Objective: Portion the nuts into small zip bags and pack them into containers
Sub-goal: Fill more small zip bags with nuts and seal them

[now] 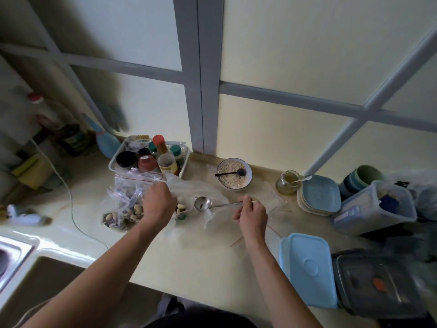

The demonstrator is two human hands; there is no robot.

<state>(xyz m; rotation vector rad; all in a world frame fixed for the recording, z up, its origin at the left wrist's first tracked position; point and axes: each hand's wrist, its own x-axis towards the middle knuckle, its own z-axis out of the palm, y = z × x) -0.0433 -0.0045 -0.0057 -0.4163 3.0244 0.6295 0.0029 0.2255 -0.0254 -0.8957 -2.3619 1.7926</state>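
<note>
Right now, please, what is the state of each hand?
Left hand: closed, gripping the clear plastic bag of nuts.
Right hand: closed, holding the metal spoon by its handle.

No text can be read anywhere. Labels are seen on a dark bottle point(73, 140) at the counter's left end and on jars in the white basket point(113, 162), but they are too blurred.

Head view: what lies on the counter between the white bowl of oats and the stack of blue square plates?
A small glass jar of yellowish contents stands between the bowl and the plates, close beside the plates, in the head view.
</note>
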